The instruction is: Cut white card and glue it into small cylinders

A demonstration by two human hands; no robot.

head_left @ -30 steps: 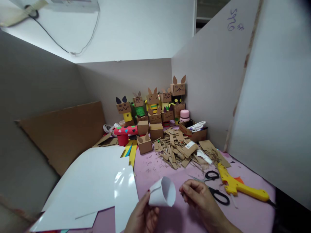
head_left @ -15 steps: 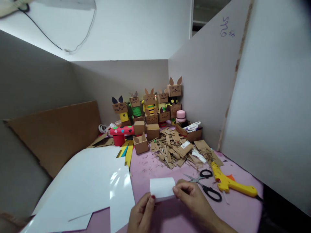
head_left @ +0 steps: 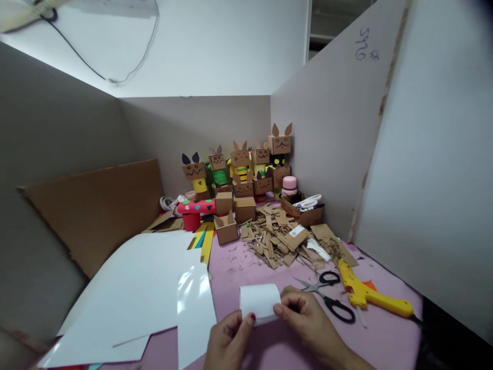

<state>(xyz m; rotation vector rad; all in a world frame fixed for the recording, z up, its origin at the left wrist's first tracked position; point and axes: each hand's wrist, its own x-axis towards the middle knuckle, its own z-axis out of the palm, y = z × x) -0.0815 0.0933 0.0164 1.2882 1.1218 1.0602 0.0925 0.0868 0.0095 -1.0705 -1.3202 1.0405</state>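
Observation:
Between my hands is a small piece of white paper (head_left: 260,299), curled over at its far edge like a short roll. My left hand (head_left: 230,336) pinches its near left corner, thumb on top. With thumb and bent fingers, my right hand (head_left: 304,316) grips the right end. The paper is held just above the pink table cover (head_left: 231,262). Close beyond my right hand lie black-handled scissors (head_left: 321,290), blades apart and pointing left. A yellow glue gun (head_left: 373,295) rests to their right.
White sheets (head_left: 134,288) spread over the left side. A heap of cardboard scraps (head_left: 269,236) lies ahead, with cardboard box figures (head_left: 241,159) behind it. A red paper tube piece (head_left: 196,207) stands left of them. Grey partitions (head_left: 323,128) enclose the table.
The view has shifted slightly, so things appear a little further right. My left thumb has moved further along the paper's near edge, and the paper looks more curled.

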